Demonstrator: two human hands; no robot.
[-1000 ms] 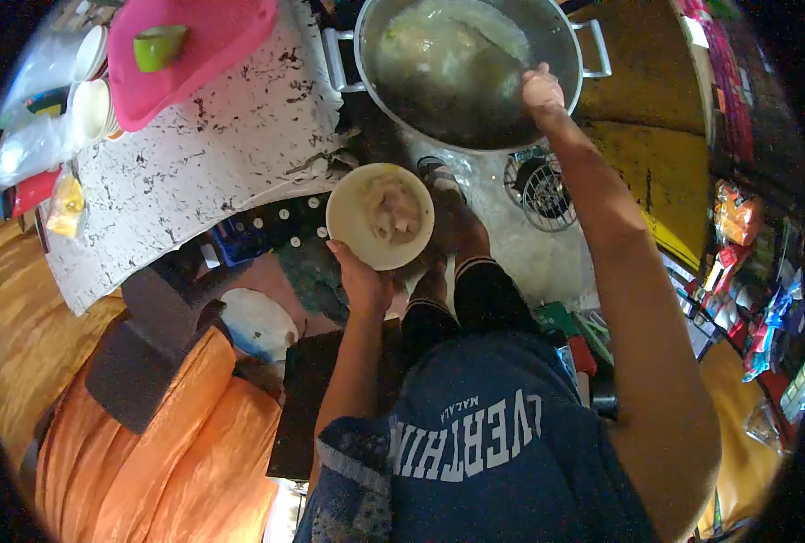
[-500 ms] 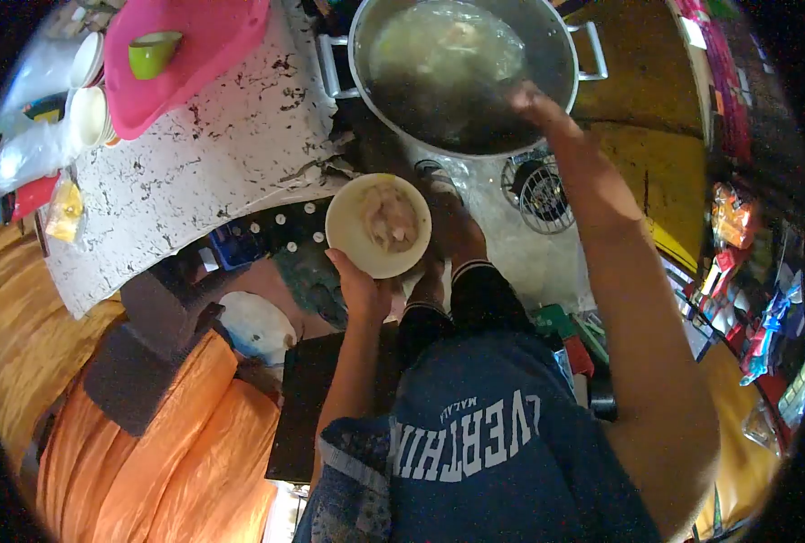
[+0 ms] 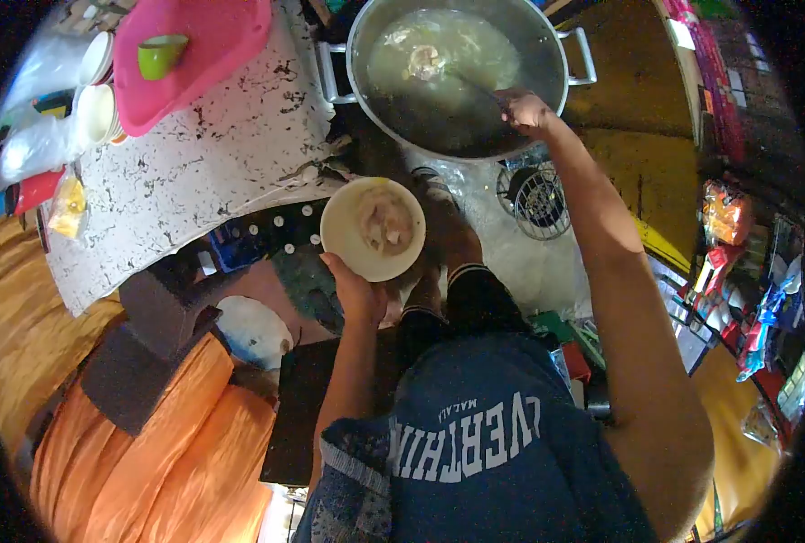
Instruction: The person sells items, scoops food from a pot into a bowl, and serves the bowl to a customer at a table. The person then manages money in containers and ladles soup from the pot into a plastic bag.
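Observation:
My left hand (image 3: 359, 291) grips the lower rim of a pale bowl (image 3: 344, 226), thumb along its side. Pieces of pinkish meat (image 3: 387, 224) lie in the bowl. Over the right side of a large metal pot (image 3: 558, 81), my right hand (image 3: 525, 112) is closed round the handle of a dark ladle (image 3: 477, 88), whose far end reaches into the cloudy broth (image 3: 461, 54). A pale chunk of meat (image 3: 427, 62) shows at the surface near the ladle's end.
A pink basin (image 3: 205, 56) holding a green cup (image 3: 161, 56) stands on the worn white table (image 3: 213, 136) at the left. Stacked bowls (image 3: 95, 113) are beside it. A round wire fan grille (image 3: 541, 201) sits below the pot.
My right hand has shifted slightly left, and the ladle's handle now shows more plainly. A meat chunk has come into sight in the broth. The bowl has moved slightly left and down.

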